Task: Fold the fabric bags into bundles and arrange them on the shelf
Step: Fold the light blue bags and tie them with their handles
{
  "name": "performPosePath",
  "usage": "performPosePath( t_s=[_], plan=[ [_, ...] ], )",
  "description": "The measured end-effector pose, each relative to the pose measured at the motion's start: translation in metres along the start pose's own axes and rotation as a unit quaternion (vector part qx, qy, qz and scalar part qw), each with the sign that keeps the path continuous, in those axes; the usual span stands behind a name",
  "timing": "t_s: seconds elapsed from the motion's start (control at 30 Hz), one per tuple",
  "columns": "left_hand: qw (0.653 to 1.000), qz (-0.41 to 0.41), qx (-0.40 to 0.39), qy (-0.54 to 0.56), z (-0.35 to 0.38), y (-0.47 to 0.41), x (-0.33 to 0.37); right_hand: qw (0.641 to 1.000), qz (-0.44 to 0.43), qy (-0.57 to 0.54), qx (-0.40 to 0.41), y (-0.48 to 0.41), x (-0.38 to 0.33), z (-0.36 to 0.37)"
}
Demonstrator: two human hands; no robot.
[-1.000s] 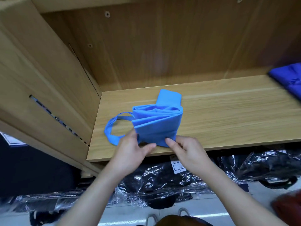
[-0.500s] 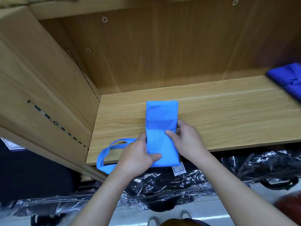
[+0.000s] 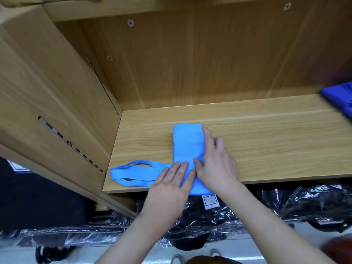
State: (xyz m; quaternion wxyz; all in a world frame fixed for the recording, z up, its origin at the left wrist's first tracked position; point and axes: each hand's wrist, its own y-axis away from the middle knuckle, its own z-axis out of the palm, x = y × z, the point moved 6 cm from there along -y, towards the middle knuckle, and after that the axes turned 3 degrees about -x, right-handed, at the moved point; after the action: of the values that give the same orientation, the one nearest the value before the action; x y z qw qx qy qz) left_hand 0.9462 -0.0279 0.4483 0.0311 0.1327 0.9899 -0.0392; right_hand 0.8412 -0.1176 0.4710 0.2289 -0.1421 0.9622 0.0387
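Both hands flat, fingers straight: left hand (image 3: 167, 189) and right hand (image 3: 215, 164) press the folded light-blue fabric bag (image 3: 187, 143) onto the wooden shelf (image 3: 266, 149).

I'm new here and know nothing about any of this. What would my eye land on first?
The bright light blue bag, folded into a narrow strip near the front of the wooden shelf, with its handles trailing left. The left hand and the right hand rest flat on its near half. A darker blue bundle sits at the shelf's far right edge.
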Motion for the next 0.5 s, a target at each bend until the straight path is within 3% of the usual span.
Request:
performPosePath(
  t_s=[0.07,0.13,0.2,0.27,0.5],
  plan=[
    [1.000,0.012,0.011,-0.013,-0.004,-0.001,0.002,0.992,-0.102,0.041,0.056,-0.001,-0.010,-0.008],
    [0.999,0.031,-0.008,-0.014,-0.005,-0.004,0.003,0.987,-0.152,0.043,0.016,-0.010,-0.012,-0.003],
    [0.998,0.040,-0.044,-0.018,-0.005,-0.004,0.006,0.993,-0.095,0.007,-0.071,-0.026,0.000,0.006],
    [0.996,0.053,-0.063,-0.024,-0.009,-0.001,0.012,0.992,-0.060,0.012,-0.108,-0.039,0.010,0.010],
    [0.980,0.071,-0.112,0.148,-0.015,-0.007,-0.017,0.994,-0.050,-0.023,-0.093,-0.057,0.014,-0.005]
  ],
)
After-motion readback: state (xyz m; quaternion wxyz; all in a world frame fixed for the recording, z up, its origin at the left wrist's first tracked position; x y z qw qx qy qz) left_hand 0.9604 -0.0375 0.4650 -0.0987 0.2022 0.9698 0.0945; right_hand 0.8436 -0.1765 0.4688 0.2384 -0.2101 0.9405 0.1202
